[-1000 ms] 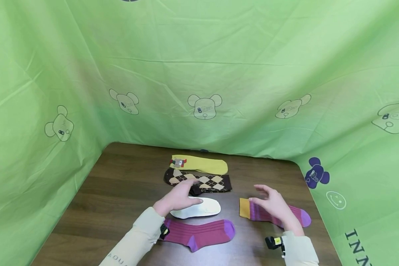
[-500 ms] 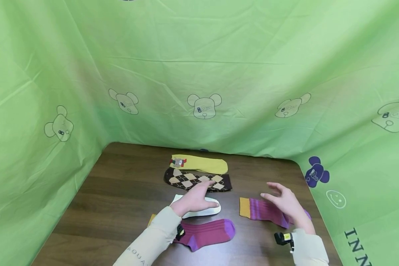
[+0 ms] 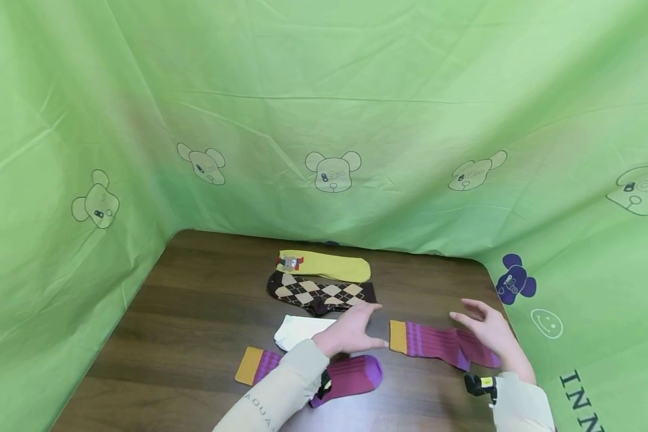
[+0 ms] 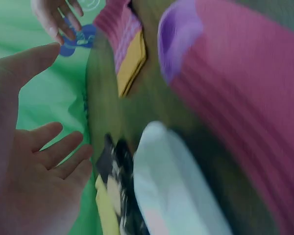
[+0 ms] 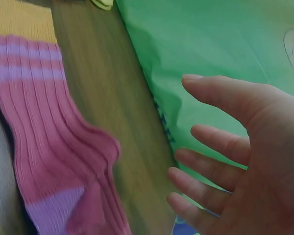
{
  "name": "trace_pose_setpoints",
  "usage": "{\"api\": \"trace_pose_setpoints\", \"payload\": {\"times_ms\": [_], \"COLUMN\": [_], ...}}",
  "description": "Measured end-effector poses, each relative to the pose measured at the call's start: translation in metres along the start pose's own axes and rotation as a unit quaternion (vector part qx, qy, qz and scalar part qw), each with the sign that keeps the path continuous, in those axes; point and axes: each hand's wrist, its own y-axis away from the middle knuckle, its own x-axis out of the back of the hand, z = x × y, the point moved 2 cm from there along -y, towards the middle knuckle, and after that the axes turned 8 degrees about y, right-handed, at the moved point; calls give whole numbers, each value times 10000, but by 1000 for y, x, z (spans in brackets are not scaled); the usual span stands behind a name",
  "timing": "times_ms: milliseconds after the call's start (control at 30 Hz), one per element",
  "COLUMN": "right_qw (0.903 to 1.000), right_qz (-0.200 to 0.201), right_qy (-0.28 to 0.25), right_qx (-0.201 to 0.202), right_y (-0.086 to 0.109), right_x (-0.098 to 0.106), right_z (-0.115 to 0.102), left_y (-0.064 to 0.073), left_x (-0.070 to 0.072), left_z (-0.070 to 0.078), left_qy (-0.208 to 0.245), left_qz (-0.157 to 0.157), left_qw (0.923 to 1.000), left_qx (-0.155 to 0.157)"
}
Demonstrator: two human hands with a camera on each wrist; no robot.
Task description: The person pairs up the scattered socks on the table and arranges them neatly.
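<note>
My left hand (image 3: 353,331) hovers over the table's middle, thumb and fingers spread, holding nothing. Beneath it and its sleeve lie a white sock (image 3: 298,330) and a magenta sock (image 3: 354,373) with a mustard cuff, both partly covered from the head view. At the right, my right hand (image 3: 488,329) floats above the toe end of a second magenta sock (image 3: 434,345), fingers apart and nothing between them. In the right wrist view that sock (image 5: 49,117) lies beside the hand, its heel folded.
Farther back on the brown table (image 3: 205,288) lie a brown argyle sock (image 3: 324,295) and a yellow sock (image 3: 329,267) with an animal figure. A green curtain (image 3: 329,222) printed with bear heads encloses the back and sides.
Both hands have moved to the right above the table. The left hand has passed from over the white sock's left part to its right end. The socks lie where they were.
</note>
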Motion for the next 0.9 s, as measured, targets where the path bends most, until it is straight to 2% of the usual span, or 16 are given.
{"api": "trace_pose_setpoints", "payload": {"times_ms": [133,333,500,733,900], "right_qw": [9998,9990,9971,9953,9955], "right_qz": [84,41,-84,-51,34], "right_qy": [136,273,469,623,679], "right_qx": [-85,-355,-596,-735,-657], "right_y": [3,6,6,5,5], "right_x": [5,9,8,-2,-11], "right_z": [12,32,48,63,68], "left_y": [-7,-14,-16,-18,-15], "left_x": [-17,-35,-45,-56,-59], "left_z": [12,27,33,37,38], "left_qy": [-334,-697,-1100,-1709,-2253], "left_qz": [-107,-147,-393,-937,-1026], "left_qw": [9992,9962,9919,9799,9677], "left_qx": [-195,-506,-492,-434,-484]}}
